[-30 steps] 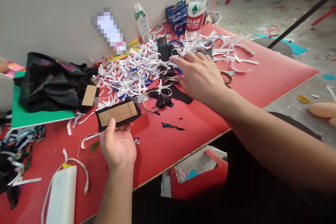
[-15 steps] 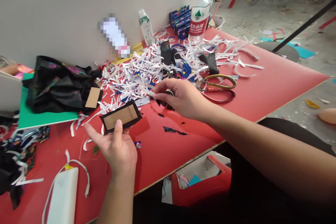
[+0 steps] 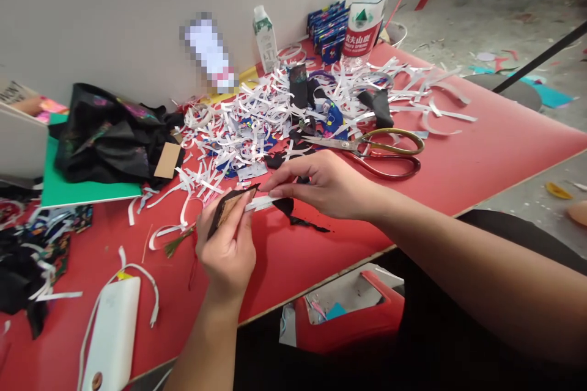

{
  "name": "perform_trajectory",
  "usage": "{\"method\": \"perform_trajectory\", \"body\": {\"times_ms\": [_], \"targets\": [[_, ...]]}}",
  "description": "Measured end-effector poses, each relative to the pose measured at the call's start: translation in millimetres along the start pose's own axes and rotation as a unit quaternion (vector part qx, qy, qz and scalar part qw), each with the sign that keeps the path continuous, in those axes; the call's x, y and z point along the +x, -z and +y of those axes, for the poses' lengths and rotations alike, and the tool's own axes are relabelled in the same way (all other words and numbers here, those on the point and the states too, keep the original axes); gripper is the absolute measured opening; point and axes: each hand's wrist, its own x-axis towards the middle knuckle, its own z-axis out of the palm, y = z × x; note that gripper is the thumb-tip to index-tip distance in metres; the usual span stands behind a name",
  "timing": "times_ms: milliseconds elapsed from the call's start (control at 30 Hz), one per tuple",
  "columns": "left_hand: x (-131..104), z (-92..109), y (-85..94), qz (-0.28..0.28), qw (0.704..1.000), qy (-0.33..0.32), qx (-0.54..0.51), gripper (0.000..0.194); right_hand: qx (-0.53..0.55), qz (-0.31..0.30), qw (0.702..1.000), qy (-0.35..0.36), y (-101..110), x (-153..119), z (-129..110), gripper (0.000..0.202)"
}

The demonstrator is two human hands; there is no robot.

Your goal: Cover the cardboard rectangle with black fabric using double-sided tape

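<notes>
My left hand (image 3: 229, 244) is closed around a small cardboard piece (image 3: 229, 211) backed with black fabric, now tilted on edge. Beside its right end, my right hand (image 3: 316, 186) pinches between thumb and fingers; a white strip (image 3: 261, 202) runs from those fingertips to the left hand's fingers. Whether the strip touches the cardboard cannot be made out. Just beyond my right hand lie scissors (image 3: 367, 149) with dark, looped handles, blades pointing left. Black fabric scraps (image 3: 307, 224) lie on the red table below the right hand.
White paper strips (image 3: 275, 104) are heaped along the wall side. A large water bottle (image 3: 362, 33), a small bottle (image 3: 265, 40) and a blurred phone (image 3: 208, 52) stand behind them. Black fabric (image 3: 105, 134) rests on a green board (image 3: 92, 194) at left, with a white power bank (image 3: 112, 333) nearer.
My left hand has closed and turned the cardboard piece from nearly flat to tilted. My right hand has come down and nearer to it with the white strip. The view has shifted slightly.
</notes>
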Motion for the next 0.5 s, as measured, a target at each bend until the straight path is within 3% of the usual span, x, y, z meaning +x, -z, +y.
{"method": "perform_trajectory", "body": {"times_ms": [133,233,400,500], "targets": [[1.2,-5.8,0.9,0.032,0.999,0.037,0.017,0.028,-0.199,0.105,0.973,-0.043,14.2,2.8,17.1,0.019],[4.1,-6.8,1.7,0.023,0.999,0.01,0.019,0.032,-0.333,0.14,0.932,-0.01,20.1,1.4,21.5,0.019],[7.1,-1.1,1.1,-0.016,0.999,-0.044,0.006,0.04,-0.197,-0.008,0.973,0.123,1.2,-3.5,8.3,0.024],[6.0,2.2,0.5,-0.018,1.0,-0.018,-0.016,0.037,-0.132,-0.004,0.98,0.148,-11.4,-5.4,9.4,0.02]]}}
